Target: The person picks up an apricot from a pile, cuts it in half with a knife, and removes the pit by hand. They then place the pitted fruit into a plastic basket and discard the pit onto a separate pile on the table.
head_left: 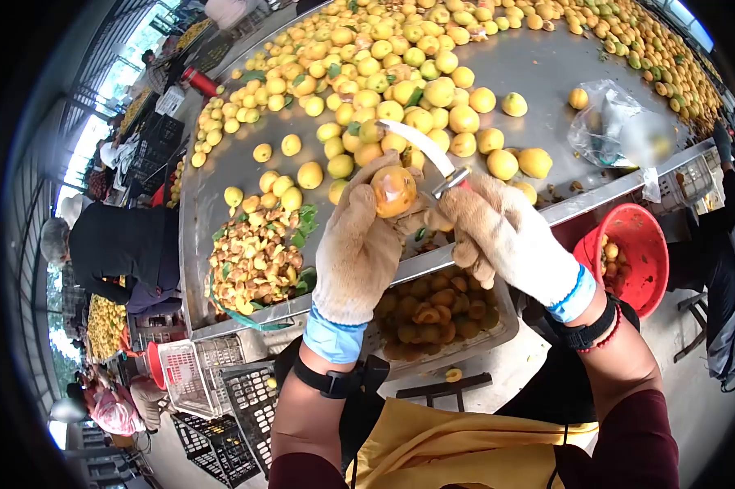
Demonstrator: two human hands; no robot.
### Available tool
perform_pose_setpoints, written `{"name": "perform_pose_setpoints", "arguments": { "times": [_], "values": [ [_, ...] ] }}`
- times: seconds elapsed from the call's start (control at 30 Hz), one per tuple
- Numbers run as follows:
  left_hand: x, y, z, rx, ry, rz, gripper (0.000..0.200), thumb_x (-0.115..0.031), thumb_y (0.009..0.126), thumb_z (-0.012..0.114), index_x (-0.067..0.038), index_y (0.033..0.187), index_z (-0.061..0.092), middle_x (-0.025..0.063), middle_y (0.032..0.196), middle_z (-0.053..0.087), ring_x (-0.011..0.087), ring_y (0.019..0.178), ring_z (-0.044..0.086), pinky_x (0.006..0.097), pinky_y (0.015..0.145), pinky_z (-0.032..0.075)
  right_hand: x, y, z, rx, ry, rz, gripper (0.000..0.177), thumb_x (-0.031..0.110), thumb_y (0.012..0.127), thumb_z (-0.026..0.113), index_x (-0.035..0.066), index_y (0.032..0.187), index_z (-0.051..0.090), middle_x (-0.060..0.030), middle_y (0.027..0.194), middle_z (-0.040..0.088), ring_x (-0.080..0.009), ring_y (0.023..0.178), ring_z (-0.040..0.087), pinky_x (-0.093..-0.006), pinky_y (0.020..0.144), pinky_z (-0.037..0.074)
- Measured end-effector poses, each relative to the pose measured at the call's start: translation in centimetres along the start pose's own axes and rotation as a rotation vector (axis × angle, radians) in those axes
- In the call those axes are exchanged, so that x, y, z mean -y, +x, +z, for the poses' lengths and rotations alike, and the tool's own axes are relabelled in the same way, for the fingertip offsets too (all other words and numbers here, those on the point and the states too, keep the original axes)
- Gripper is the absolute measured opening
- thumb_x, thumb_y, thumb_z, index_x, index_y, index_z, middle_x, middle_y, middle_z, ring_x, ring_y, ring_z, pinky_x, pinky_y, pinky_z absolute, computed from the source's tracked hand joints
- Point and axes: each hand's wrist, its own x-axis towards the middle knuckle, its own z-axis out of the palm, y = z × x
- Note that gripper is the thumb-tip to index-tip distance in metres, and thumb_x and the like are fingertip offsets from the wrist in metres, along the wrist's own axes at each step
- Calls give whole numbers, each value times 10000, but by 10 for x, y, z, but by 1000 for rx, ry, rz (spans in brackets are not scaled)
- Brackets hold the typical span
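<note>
Both my hands wear tan fabric gloves above the front rim of a metal table. My left hand grips a yellow-orange fruit, apricot- or peach-like, with a pale cut patch facing up. In my right hand is a curved knife; its blade arcs up and left past the fruit, apart from the cut patch. Gloved fingers hide most of the handle. Many similar whole fruits lie heaped behind my hands. Below the rim, a crate holds cut fruit pieces.
Scraps and leaves are piled on the table's left corner. To the right lie a clear plastic bag and a red bucket with fruit inside. Plastic crates stand at lower left. A person in dark clothes is at the left.
</note>
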Motion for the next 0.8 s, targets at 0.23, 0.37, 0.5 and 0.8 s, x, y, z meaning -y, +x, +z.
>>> {"name": "perform_pose_setpoints", "arguments": {
  "times": [0.23,0.37,0.5,0.8],
  "values": [
    [-19,-52,-6,-89,63,113,525,-268,1097,511,25,1522,416,176,1426,543,296,1351,537,490,1150,438,-17,-7,44,13,-311,-190,187,215,1037,627,29,1044,650,-46,738,642,-80,618,621,-260,548,494],
    [-21,-58,-16,3,-56,140,545,-142,1044,486,40,1547,385,211,1513,498,311,1421,487,475,1202,386,-6,-9,58,-23,-137,-68,149,159,1000,656,15,982,621,-102,723,655,-155,619,670,-319,553,513],
    [-23,-61,-23,-15,-17,138,551,-60,1006,460,53,1541,393,204,1537,485,305,1441,471,454,1222,357,-13,-4,65,-56,-411,-246,194,204,971,701,33,954,610,-174,715,649,-338,627,677,-379,572,528],
    [-17,-77,-19,-195,238,232,464,-39,1060,448,29,1519,440,159,1501,510,243,1370,508,408,1212,349,-20,-5,87,-7,-395,-204,235,212,995,692,24,1115,615,-180,733,673,-364,688,720,-399,582,548]
  ]
}}
